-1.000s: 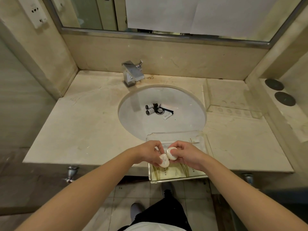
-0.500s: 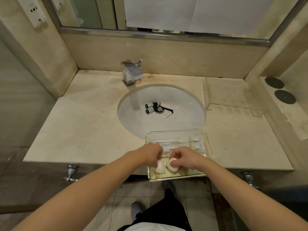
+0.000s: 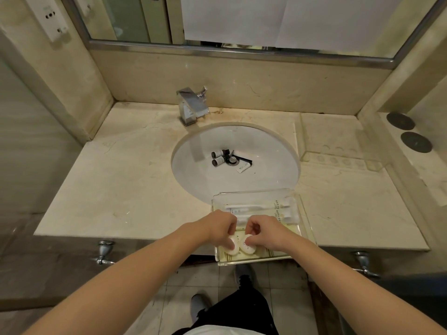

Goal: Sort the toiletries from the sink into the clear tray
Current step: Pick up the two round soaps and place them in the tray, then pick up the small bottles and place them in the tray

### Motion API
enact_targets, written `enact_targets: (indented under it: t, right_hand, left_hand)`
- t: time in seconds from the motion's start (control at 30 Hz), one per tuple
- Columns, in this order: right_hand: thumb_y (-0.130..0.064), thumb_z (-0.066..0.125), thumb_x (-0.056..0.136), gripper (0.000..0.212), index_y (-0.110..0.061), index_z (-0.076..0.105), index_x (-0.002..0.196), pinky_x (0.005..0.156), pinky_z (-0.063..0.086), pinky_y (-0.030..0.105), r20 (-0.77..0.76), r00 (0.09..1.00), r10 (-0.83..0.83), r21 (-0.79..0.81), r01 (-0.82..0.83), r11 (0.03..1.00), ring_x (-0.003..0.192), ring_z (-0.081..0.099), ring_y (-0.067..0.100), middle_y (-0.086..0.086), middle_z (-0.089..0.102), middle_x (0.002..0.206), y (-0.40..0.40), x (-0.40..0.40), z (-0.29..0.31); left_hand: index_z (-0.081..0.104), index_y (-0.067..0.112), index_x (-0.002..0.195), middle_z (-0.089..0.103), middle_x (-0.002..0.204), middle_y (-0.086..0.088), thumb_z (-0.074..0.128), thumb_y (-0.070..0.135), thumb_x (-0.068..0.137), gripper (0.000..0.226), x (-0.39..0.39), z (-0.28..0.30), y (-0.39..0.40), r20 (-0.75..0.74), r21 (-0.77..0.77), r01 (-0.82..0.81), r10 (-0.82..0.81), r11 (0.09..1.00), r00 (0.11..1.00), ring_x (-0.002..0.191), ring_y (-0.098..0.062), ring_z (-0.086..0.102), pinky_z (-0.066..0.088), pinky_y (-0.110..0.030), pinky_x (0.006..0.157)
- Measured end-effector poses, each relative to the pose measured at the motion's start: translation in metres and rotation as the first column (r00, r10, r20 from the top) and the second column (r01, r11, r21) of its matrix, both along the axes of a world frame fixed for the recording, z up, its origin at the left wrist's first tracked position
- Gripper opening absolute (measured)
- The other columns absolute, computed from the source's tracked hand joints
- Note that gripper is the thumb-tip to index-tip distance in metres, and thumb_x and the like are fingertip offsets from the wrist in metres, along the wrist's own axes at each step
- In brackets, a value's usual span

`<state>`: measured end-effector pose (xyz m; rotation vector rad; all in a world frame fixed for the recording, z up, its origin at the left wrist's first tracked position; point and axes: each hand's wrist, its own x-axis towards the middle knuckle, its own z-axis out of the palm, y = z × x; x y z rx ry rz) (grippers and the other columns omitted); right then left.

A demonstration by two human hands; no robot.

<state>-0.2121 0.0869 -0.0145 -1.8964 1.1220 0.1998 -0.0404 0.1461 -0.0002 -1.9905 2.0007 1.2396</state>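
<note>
The clear tray (image 3: 305, 215) sits at the counter's front edge, partly over the sink (image 3: 271, 151). My left hand (image 3: 219, 226) holds a round white soap (image 3: 231, 245) down on the tray's near end. My right hand (image 3: 264, 232) holds a second round white soap (image 3: 248, 246) beside it; the two soaps touch. White toothbrush packets (image 3: 256, 207) lie across the tray's far end. In the sink, two small dark bottles (image 3: 219, 157) lie by the drain, with a dark comb and a white sachet (image 3: 243, 168) to their right.
A chrome faucet (image 3: 192, 105) stands behind the sink. A second clear tray (image 3: 338, 160) rests on the counter at the right, and two dark round discs (image 3: 408, 131) sit on the right ledge. The mirror spans the back wall.
Both hands moved down and toward me with the soaps, from above the tray's middle to its near end, where the soaps now rest on the tray.
</note>
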Motion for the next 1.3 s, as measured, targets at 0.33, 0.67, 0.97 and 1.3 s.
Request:
enact_targets:
  t: [0.33, 0.67, 0.97, 1.3]
  right_hand:
    - [-0.019, 0.076, 0.068, 0.019, -0.021, 0.063, 0.082, 0.064, 0.046, 0.025, -0.019, 1.0, 0.02, -0.01, -0.02, 1.0, 0.067, 0.053, 0.01, -0.006, 0.059, 0.076, -0.002, 0.005, -0.001]
    - [-0.018, 0.067, 0.081, 0.004, -0.015, 0.065, 0.082, 0.062, 0.052, 0.027, 0.073, 0.993, -0.095, -0.065, 0.1, 0.993, 0.062, 0.056, 0.009, -0.006, 0.061, 0.07, -0.034, 0.014, 0.016]
    - [-0.015, 0.058, 0.086, 0.011, -0.018, 0.061, 0.076, 0.067, 0.051, 0.032, 0.124, 0.973, -0.195, -0.091, 0.206, 0.974, 0.063, 0.058, 0.015, -0.003, 0.062, 0.072, -0.08, 0.038, 0.02]
    - [-0.017, 0.057, 0.085, 0.002, -0.018, 0.058, 0.083, 0.058, 0.049, 0.028, 0.047, 0.97, -0.24, -0.01, 0.241, 0.97, 0.063, 0.061, 0.021, 0.003, 0.062, 0.081, -0.16, 0.073, -0.004]
  left_hand:
    - [0.052, 0.017, 0.084, 0.057, 0.087, 0.001, 0.082, 0.027, 0.069, 0.035, 0.002, -0.006, -0.003, -0.029, -0.02, -0.04, 0.039, 0.999, 0.999, 0.077, -0.018, 0.052, 0.042, -0.028, 0.066]
    - [0.055, 0.013, 0.084, 0.054, 0.068, 0.006, 0.074, 0.022, 0.079, 0.021, 0.031, 0.01, -0.027, -0.2, -0.099, -0.361, 0.337, 0.927, 0.92, 0.052, -0.011, 0.057, 0.041, -0.016, 0.043]
    - [0.055, 0.013, 0.079, 0.057, 0.07, 0.0, 0.063, 0.016, 0.084, 0.01, 0.063, 0.008, -0.063, -0.205, -0.094, -0.551, 0.525, 0.829, 0.826, 0.057, -0.018, 0.059, 0.046, -0.023, 0.044]
    - [0.056, 0.012, 0.085, 0.059, 0.081, -0.003, 0.061, 0.016, 0.086, 0.007, 0.092, -0.014, -0.127, -0.217, -0.021, -0.694, 0.674, 0.72, 0.706, 0.065, -0.018, 0.057, 0.051, -0.027, 0.057]
